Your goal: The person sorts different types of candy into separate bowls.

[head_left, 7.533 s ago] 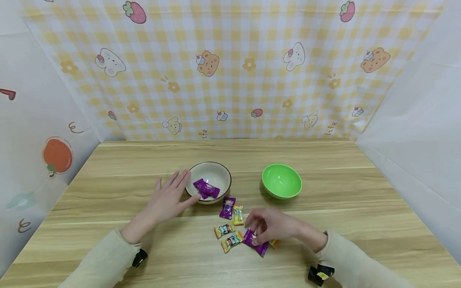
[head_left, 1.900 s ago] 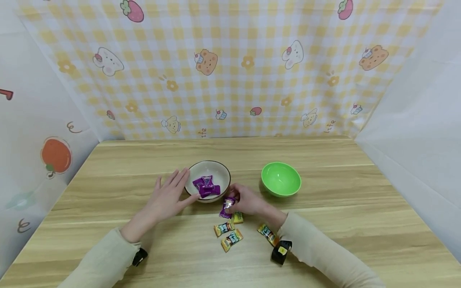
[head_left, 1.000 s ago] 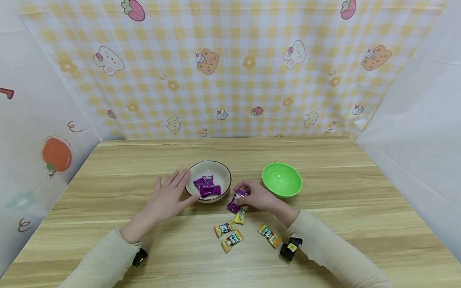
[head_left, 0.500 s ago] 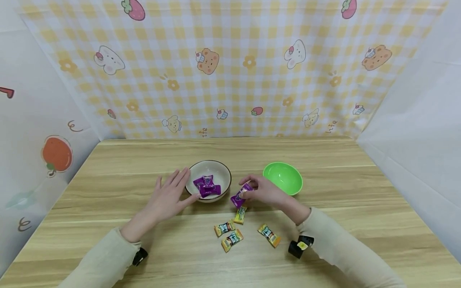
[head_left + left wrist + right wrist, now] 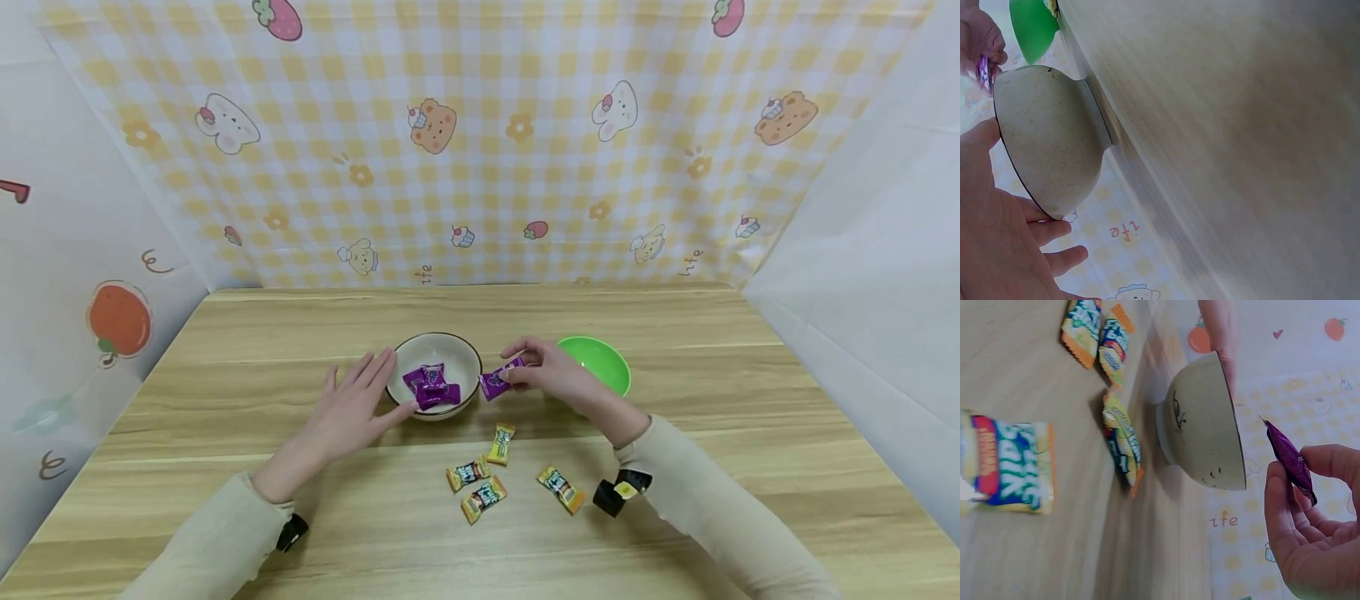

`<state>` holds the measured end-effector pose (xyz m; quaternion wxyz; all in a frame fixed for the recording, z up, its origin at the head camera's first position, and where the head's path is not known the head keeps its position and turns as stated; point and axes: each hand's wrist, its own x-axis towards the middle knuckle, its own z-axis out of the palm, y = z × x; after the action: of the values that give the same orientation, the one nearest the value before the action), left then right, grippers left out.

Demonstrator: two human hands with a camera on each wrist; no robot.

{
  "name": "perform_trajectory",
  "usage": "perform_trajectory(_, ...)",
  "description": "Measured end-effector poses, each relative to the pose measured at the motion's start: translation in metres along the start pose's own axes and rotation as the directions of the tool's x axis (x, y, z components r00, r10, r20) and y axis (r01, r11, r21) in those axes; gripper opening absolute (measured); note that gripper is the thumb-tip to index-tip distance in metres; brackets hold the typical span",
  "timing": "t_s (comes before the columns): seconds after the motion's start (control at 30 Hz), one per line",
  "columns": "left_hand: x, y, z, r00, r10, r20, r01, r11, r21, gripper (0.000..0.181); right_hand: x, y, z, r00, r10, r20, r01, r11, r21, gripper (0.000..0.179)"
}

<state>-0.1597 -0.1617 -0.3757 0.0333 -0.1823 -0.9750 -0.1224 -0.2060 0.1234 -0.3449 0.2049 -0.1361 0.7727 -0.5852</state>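
Observation:
My right hand [image 5: 558,372] pinches a purple-wrapped candy [image 5: 495,383] between thumb and fingers, just off the right rim of the cream bowl [image 5: 453,354]. The right wrist view shows that candy [image 5: 1288,456] held in the air, level with the bowl's mouth. Several purple candies [image 5: 432,377] lie in the bowl. On the bowl's left side, my left hand [image 5: 352,408] rests with spread, mostly straight fingers against the rim. The left wrist view has its thumb and fingers [image 5: 1054,232] touching the bowl's outside [image 5: 1047,137] along the dark edge.
Behind my right hand stands a green bowl [image 5: 611,362], partly hidden by it. Nearer on the wooden table [image 5: 375,533] lie several yellow candies, one [image 5: 501,444] in front of the cream bowl and one [image 5: 561,489] farther right. A checked cloth [image 5: 480,167] hangs behind.
Another purple candy has gone from the table into the cream bowl. My right hand has then picked up the purple candy beside the bowl and raised it toward the rim. The left hand stays put.

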Motion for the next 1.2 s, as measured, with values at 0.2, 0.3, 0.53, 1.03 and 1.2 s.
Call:
perform_trajectory(0.2,0.001,0.0,0.0,1.0,-0.001,0.004,0.001,1.0,0.0,0.085,0.012,-0.005,0.004,0.999,0.022,-0.046,-0.021,1.0,0.022,0.031)
perform_trajectory(0.3,0.001,-0.001,0.0,1.0,-0.001,0.004,0.001,1.0,0.001,0.085,0.018,-0.006,0.01,0.996,0.038,-0.078,-0.035,0.999,0.033,0.031)
perform_trajectory(0.53,0.001,-0.001,0.0,1.0,0.001,0.004,-0.001,1.0,0.0,0.085,0.031,-0.008,0.029,0.991,0.051,-0.122,-0.034,0.99,0.136,0.03)
perform_trajectory(1.03,0.001,-0.001,0.0,1.0,0.003,0.002,-0.003,1.0,-0.002,0.085,0.03,-0.009,0.04,0.995,-0.064,-0.08,0.075,0.987,0.143,0.032)
perform_trajectory(1.2,0.002,0.0,0.001,1.0,0.003,-0.005,-0.003,1.0,0.002,0.084,0.022,-0.012,0.029,0.989,-0.128,-0.07,0.134,0.987,0.091,0.029)
